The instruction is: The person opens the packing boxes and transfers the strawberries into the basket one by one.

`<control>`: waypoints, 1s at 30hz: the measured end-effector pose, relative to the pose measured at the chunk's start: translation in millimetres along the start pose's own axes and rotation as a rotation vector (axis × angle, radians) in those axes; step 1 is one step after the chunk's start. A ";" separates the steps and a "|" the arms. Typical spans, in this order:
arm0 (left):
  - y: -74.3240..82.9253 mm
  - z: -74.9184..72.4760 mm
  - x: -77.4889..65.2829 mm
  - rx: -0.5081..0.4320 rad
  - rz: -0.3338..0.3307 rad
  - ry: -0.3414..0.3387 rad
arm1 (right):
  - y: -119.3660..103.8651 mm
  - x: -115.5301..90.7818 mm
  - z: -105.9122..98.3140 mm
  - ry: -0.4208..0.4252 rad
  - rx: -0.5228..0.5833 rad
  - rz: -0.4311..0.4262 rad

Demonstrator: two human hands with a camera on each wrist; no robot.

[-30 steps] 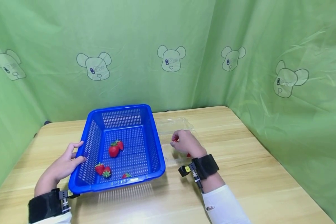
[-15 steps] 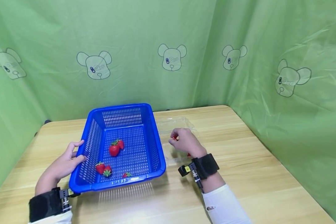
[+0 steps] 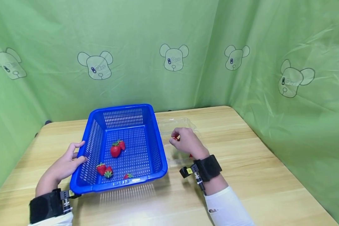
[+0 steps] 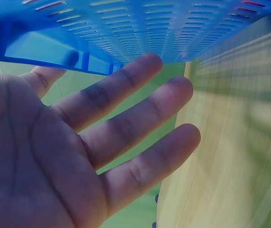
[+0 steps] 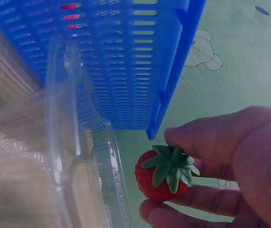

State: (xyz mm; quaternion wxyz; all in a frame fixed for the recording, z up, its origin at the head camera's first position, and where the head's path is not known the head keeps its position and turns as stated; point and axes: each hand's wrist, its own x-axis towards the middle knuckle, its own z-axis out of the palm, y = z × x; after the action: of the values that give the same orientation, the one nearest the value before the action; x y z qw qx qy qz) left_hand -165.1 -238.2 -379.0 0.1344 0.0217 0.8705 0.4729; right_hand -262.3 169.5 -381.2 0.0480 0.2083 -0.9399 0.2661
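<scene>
My left hand (image 3: 60, 166) grips the left rim of the blue basket (image 3: 155, 138) with its thumb over the edge; in the left wrist view several straight fingers (image 4: 140, 128) lie beneath the basket's slotted side. Several strawberries with green leaves, among them a large strawberry (image 3: 115, 151), lie on the basket floor. My right hand (image 3: 187, 142) pinches a strawberry (image 5: 159, 178), its leafy end towards the thumb in the right wrist view. That hand is over a clear plastic box (image 3: 170, 125), just right of the basket.
Another bit of red (image 3: 190, 155) shows beside my right wrist, mostly hidden. The wooden table (image 3: 251, 175) reaches back to a green curtain (image 3: 130, 37), which also rises at both sides. A wall of the clear box (image 5: 61, 142) stands close against the basket.
My right hand has moved slightly up and left in the head view with the strawberry between its fingers. The left hand and the basket stay almost the same.
</scene>
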 end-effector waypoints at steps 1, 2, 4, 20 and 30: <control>0.3 0.1 -0.2 0.000 0.001 0.000 | -0.5 -0.2 -0.2 0.005 0.002 -0.005; 0.5 0.2 -0.4 -0.001 0.002 0.000 | -1.0 -0.5 -0.5 0.009 0.005 -0.011; 0.3 0.3 -0.4 -0.005 0.001 0.001 | -1.9 -0.9 -0.8 0.016 0.006 -0.024; -2.5 0.2 0.5 -0.016 -0.012 0.005 | -14.6 -4.9 -8.3 0.042 0.014 -0.062; -1.8 0.7 0.3 -0.005 -0.016 0.003 | -23.8 -7.9 -9.8 0.051 0.043 -0.088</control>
State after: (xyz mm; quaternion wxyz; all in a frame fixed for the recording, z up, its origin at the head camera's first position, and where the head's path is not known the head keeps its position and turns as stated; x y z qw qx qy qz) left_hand -165.1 -238.6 -380.9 0.1368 0.0136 0.8698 0.4739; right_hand -245.5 159.1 -363.0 0.0790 0.2436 -0.9224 0.2892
